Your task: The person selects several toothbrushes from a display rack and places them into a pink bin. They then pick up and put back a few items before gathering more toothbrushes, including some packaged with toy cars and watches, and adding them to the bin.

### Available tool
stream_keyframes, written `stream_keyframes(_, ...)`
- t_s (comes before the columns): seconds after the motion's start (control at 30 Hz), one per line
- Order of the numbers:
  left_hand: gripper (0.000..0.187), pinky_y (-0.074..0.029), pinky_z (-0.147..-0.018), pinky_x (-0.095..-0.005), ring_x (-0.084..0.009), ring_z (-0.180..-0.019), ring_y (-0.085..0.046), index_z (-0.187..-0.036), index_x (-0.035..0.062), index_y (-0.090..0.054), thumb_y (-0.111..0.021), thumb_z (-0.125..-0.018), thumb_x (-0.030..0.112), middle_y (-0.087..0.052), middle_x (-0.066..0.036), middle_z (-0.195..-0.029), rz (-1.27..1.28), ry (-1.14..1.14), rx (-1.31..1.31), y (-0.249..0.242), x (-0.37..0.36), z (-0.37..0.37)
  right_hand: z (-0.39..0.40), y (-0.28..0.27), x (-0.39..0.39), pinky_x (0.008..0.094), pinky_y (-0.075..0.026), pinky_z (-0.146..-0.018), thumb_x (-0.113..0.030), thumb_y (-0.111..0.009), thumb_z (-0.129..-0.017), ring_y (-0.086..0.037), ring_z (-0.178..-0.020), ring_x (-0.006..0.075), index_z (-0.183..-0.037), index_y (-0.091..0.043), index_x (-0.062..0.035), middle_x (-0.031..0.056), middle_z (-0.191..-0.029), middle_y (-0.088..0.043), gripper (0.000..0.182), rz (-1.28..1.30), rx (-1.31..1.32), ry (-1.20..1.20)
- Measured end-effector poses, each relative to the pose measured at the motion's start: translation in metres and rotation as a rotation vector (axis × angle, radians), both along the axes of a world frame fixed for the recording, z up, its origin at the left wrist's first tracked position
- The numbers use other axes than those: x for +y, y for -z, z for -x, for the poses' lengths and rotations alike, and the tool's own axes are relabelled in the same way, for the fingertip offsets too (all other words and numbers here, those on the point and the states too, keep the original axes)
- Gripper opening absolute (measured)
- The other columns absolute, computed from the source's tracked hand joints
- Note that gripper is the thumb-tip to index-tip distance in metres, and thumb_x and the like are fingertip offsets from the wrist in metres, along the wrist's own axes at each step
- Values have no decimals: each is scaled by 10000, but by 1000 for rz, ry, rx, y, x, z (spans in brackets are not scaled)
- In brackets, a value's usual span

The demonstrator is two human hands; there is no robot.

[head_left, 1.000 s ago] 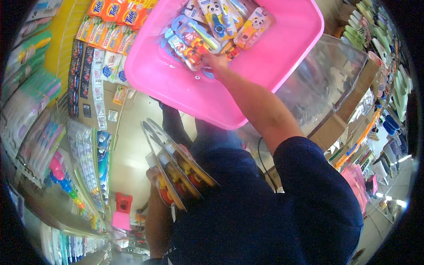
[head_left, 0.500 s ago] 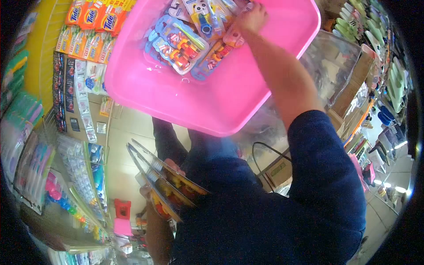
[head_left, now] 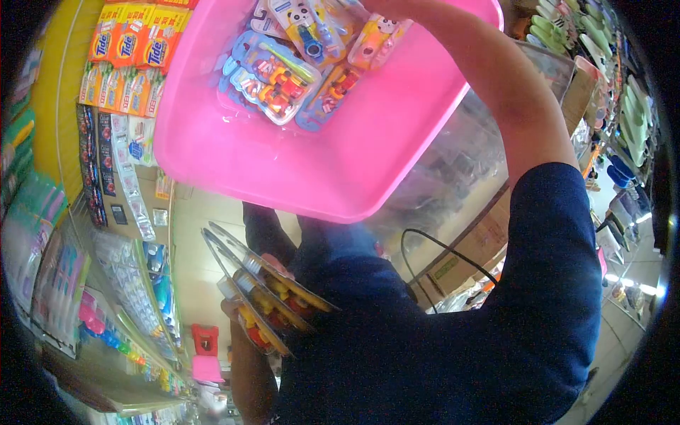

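Observation:
My left hand point(head_left: 232, 309) is closed around several carded toothbrush packs point(head_left: 273, 304), held low against my body, seen nearly edge-on. Yellow and red toy shapes show through their clear fronts. A large pink plastic tub point(head_left: 283, 166) is in front of me. Inside it lie more children's toothbrush packs: a blue-backed one with a toy car point(head_left: 280, 88), one with a panda and a watch shape point(head_left: 308, 35), and an orange one point(head_left: 377, 40). My right hand point(head_left: 375, 4) is over the tub's far part, cut by the top edge, its fingers hidden.
On the left, shelves hold orange Tide packs point(head_left: 127, 35), sachet strips point(head_left: 132, 177) and hanging toothbrushes point(head_left: 53, 283). To the right are a cardboard box point(head_left: 467, 258), plastic-wrapped goods point(head_left: 453, 156), a black cable point(head_left: 453, 248) and racks of slippers point(head_left: 634, 134).
My right hand has moved up toward the top edge, away from the orange pack, which is now uncovered. The tub appears shifted slightly left. My left hand still holds its packs.

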State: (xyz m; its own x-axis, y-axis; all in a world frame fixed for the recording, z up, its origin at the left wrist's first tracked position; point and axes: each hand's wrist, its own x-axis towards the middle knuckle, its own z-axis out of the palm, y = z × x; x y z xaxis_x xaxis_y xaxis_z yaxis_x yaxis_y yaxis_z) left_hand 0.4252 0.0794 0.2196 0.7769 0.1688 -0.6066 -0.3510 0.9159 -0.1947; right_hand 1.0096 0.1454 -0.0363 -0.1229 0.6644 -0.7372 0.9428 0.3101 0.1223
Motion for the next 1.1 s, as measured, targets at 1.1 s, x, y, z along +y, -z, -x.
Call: stream_keyframes(1.1, 690, -549, -825, -446, -347, -979, -612, -1205, -68, -471, -669, -746, 409, -579, -237, -1063, -85, -91, 156, -6, 0, 21, 170, 36, -110, 401, -487, -902, -425, -807, -589, -620, -997, 313, -1105, -632, -13, 193, -969, -674, 683, 12, 337, 1247)
